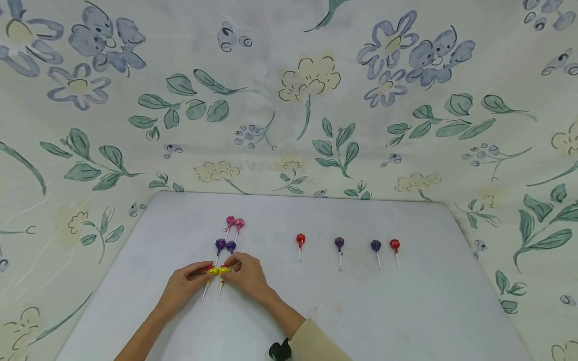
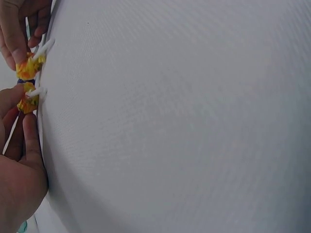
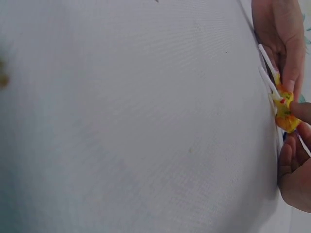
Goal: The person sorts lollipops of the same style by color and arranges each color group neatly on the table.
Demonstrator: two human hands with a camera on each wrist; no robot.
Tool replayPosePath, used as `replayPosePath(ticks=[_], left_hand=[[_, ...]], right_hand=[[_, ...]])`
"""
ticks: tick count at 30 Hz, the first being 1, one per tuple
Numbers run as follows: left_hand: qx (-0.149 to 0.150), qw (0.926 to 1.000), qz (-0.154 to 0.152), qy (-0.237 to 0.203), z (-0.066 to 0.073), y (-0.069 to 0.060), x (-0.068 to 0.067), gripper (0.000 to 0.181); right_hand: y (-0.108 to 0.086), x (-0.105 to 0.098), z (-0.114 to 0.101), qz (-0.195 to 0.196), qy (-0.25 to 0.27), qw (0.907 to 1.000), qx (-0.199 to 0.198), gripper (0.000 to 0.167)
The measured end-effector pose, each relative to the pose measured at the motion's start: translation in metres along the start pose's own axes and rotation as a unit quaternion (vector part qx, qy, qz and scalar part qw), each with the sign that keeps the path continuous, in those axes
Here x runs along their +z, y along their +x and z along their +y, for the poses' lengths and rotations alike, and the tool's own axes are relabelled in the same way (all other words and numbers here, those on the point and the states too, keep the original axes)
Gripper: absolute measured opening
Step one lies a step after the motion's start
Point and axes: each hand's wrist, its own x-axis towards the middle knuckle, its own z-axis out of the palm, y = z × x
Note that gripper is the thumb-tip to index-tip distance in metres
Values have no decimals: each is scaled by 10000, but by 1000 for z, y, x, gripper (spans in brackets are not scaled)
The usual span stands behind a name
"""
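Note:
Two yellow-wrapped lollipops lie side by side on the white board, sticks toward me. My left hand [image 1: 182, 288] pinches the left yellow lollipop [image 1: 211, 271] by its head. The right yellow lollipop [image 1: 225, 269] is pinched between the thumb and fingers of my right hand [image 1: 249, 276]. In the left wrist view, both yellow heads nearly touch, with the left one [image 2: 28, 101] nearer the camera's lower edge. Just beyond them are two purple lollipops [image 1: 220, 244], their sticks partly hidden by my hands. Farther up lie two pink lollipops [image 1: 231, 221].
On the right half of the white board [image 1: 420, 301], a red lollipop [image 1: 300, 238], a purple lollipop [image 1: 339, 243], another purple lollipop [image 1: 376, 245] and another red lollipop [image 1: 395, 244] lie in a loose row. Floral cloth [image 1: 271, 165] surrounds the board.

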Motion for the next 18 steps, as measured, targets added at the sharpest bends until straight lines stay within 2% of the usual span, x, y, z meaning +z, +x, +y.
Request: replayPosePath(ticks=[8,18], left_hand=[[20,9999,38,118,-2,2,0,38],[13,10000,22,41,-3,2,0,39]], right_hand=[[1,1,1,-2,-90,10000,-27,17],[0,1,1,34,-178,9998,-121,17]])
